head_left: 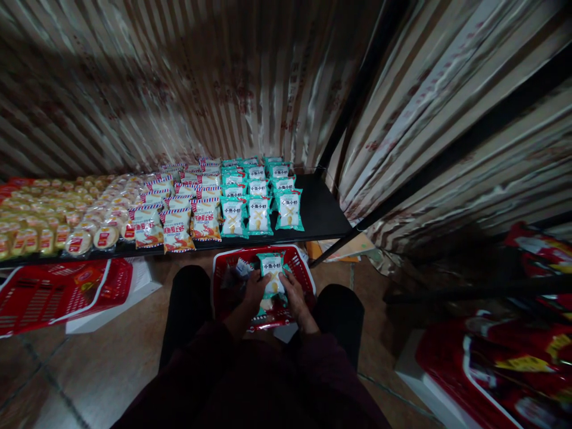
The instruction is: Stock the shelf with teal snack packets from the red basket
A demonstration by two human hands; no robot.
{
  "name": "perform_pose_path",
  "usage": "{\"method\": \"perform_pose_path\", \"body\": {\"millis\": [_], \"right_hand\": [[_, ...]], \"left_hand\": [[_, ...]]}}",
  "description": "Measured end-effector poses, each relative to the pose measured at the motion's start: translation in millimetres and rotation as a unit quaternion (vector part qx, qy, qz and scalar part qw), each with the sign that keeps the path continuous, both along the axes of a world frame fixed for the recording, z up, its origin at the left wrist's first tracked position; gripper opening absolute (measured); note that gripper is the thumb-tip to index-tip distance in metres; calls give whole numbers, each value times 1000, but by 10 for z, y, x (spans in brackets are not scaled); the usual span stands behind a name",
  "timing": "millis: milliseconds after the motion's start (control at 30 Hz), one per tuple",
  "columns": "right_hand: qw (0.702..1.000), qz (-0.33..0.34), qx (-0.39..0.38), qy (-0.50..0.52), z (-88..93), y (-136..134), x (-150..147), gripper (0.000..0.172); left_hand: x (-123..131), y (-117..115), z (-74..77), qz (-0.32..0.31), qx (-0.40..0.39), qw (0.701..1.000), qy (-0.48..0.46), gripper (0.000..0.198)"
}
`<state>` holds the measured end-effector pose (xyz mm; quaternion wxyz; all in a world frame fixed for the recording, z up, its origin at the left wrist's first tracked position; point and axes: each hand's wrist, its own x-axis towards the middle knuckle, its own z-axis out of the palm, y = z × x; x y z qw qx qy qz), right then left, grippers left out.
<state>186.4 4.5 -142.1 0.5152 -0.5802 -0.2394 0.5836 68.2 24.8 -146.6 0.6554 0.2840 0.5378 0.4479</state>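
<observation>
Between my two hands is a teal-and-white snack bag (pixel 270 268), held upright above a red basket (pixel 218 268) on the floor between my knees. My left hand (pixel 255 287) grips the bag's left edge, and my right hand (pixel 295 293) has its right edge. More teal packaging shows beneath the held bag, partly covered by it and my hands. On the black shelf (pixel 324 208) ahead, teal snack bags (pixel 259 214) stand in rows. To their left are white-and-orange snack bags (pixel 206 219) with striped tops.
Round wrapped cakes (pixel 106 237) and yellow wrapped pastries (pixel 31 238) fill the shelf's left part. Another red basket (pixel 40 292) is on the floor at left. At lower right sits a red basket (pixel 440 357) with red packages. A black post (pixel 344 238) supports the shelf's right end; striped curtains (pixel 201 77) hang behind.
</observation>
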Motion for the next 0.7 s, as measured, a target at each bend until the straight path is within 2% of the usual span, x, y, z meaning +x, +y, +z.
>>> {"method": "perform_pose_path", "body": {"millis": [333,567,700], "right_hand": [[999,-41,-8,-19,4,7,22,70],[999,-46,19,-12,4,16,75,68],[999,-32,25,13,20,22,94,71]], "left_hand": [[46,15,26,0,14,1000,19,40],[113,18,108,3,53,998,31,43],[150,26,143,27,59,997,31,49]]}}
